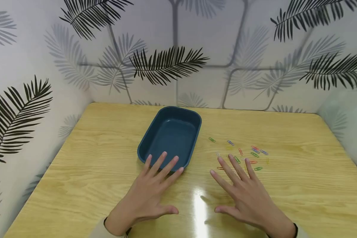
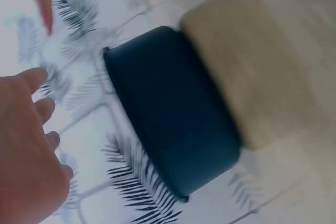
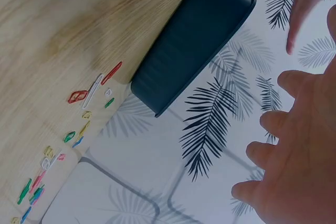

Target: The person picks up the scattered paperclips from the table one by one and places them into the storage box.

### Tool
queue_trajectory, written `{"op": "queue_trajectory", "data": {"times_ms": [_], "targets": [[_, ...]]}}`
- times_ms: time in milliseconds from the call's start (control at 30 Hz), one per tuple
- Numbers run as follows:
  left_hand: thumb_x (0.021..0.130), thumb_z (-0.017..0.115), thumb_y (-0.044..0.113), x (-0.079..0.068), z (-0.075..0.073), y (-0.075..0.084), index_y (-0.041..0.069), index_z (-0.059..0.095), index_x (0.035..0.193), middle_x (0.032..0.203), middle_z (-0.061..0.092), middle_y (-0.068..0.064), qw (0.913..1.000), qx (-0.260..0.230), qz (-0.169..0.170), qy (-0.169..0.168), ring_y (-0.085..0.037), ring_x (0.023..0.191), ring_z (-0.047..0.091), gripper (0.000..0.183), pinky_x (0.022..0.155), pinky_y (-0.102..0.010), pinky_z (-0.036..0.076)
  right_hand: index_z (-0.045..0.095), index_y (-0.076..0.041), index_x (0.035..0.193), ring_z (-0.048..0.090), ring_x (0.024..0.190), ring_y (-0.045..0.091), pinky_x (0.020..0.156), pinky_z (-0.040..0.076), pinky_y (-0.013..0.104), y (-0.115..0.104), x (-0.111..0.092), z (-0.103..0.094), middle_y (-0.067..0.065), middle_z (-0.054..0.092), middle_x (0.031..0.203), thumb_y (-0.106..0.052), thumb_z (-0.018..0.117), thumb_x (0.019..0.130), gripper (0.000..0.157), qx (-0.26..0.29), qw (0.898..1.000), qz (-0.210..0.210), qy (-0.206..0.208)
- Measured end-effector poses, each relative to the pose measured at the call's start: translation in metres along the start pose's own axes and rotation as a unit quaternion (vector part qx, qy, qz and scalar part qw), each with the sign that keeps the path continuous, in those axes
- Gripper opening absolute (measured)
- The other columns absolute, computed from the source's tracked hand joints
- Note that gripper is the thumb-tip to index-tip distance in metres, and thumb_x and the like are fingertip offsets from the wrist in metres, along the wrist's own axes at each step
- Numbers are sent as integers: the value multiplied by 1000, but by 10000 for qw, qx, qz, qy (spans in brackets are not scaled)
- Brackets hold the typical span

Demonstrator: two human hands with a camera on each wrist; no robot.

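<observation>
Fingers spread and straight, my left hand hovers over the near end of a dark blue rectangular tray and holds nothing. My right hand is spread the same way, its fingertips in front of a scatter of coloured paper clips. The clips are green, red, yellow, blue and white, and some are hidden behind the fingers. In the right wrist view, the clips lie on the wood beside the tray. The left wrist view shows the tray from the side, with my left hand apart from it.
Everything stands on a light wooden table. A wall covering with black and grey leaf patterns rises behind the table and along its sides. A bright light reflection shows on the table between the hands.
</observation>
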State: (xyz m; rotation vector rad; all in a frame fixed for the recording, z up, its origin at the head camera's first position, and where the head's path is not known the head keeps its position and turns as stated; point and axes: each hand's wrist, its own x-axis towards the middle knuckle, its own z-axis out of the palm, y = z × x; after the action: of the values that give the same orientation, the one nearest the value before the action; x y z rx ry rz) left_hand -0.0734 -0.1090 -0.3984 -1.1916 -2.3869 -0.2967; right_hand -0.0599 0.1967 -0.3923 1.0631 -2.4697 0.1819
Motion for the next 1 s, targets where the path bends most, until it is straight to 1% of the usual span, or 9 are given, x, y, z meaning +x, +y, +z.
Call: {"op": "queue_trajectory", "data": {"times_ms": [200,267,333,433,533,667,800,867,1000], "targets": [[94,6,69,10,5,-18,15,27,154,158,17,-13,9942,-974,-429,-158,-38,144,6,83,110,-63,4,50,-15,141,23,139,41,106,14,65,3,-1,1,18,31,152,-74,22,92,81,-8,10000,83,-29],[98,16,64,13,4,-29,11,24,154,158,13,-17,9835,-1544,-940,-20,-38,144,0,78,109,-65,3,50,-14,141,24,139,42,107,13,64,4,-1,1,18,30,153,-73,23,93,81,5,9999,118,-50],[102,32,55,15,3,-41,7,23,153,158,10,-18,9610,-2216,-1648,122,-36,144,-4,71,108,-66,3,50,-14,141,23,139,41,108,12,63,4,-1,1,17,28,154,-73,23,93,80,29,9998,163,-106],[102,50,36,12,3,-57,3,22,153,160,5,-15,9048,-3210,-2786,234,-30,145,-6,67,110,-63,5,50,-14,141,21,141,40,110,9,61,4,1,3,17,26,155,-71,26,94,78,123,9996,153,-190],[102,52,26,6,5,-68,6,18,154,160,3,-8,8300,-4131,-3742,238,-24,146,-3,65,113,-54,8,49,-13,142,21,140,41,111,10,59,5,3,5,19,26,154,-69,29,95,76,224,9994,57,-258],[105,44,25,-1,9,-78,8,16,155,160,9,-6,7078,-5348,-4590,476,-20,145,6,60,115,-42,12,46,-12,143,22,140,40,108,19,60,8,5,8,18,25,155,-66,30,96,74,299,9985,-39,-449],[106,39,17,-4,16,-82,4,19,154,158,16,-10,5944,-6258,-4972,887,-21,143,18,53,114,-37,18,42,-10,146,21,141,38,105,26,61,14,7,8,15,19,158,-61,34,98,70,561,9943,47,-903],[105,37,12,-6,20,-84,1,20,153,157,17,-12,5556,-6508,-5065,1061,-21,141,22,51,113,-35,21,40,-9,147,23,140,38,103,29,61,18,9,6,14,19,158,-56,40,99,68,822,9899,159,-1140],[106,33,10,-9,24,-85,-4,19,151,155,21,-16,5187,-6700,-5169,1220,-22,139,24,50,113,-32,21,38,-7,148,38,133,39,102,35,57,30,18,3,17,32,152,-48,52,97,67,1356,9796,493,-1402]]}}
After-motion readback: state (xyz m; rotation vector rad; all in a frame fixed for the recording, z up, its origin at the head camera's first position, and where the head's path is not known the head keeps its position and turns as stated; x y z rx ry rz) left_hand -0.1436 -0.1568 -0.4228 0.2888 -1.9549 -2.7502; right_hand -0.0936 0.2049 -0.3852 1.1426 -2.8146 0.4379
